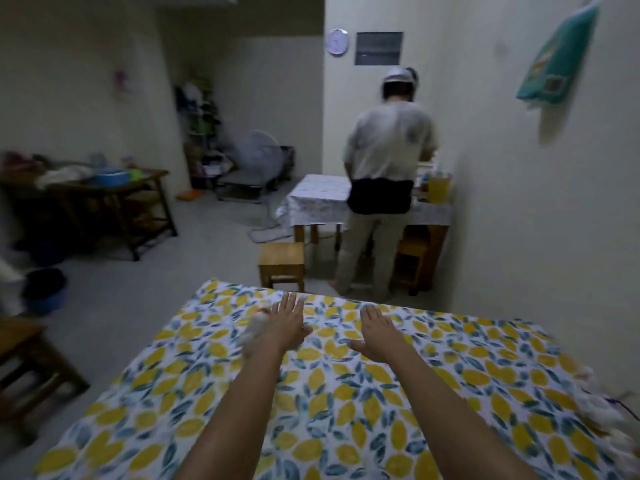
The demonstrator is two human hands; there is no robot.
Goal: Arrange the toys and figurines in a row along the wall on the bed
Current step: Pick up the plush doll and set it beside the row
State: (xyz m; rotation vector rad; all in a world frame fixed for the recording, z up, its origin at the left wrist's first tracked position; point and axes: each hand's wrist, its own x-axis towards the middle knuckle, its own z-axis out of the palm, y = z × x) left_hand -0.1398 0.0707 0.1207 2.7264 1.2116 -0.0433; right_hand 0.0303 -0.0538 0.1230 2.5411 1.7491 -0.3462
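Both my arms reach forward over the bed [346, 393], which has a lemon-print sheet. My left hand [287, 318] is flat with fingers spread near the bed's far edge and holds nothing. Just left of its wrist lies a small white fluffy toy [254, 332], blurred, partly hidden by my forearm. My right hand [377, 329] is also open, palm down, thumb out, over bare sheet. White plush toys [602, 407] lie blurred at the bed's right edge against the wall [536, 237].
Another person [384, 188] stands with their back to me at a cloth-covered table [318, 199] beyond the bed. A wooden stool [282, 263] stands at the bed's foot. A dark cluttered table [104, 199] and a stool [27, 362] are on the left.
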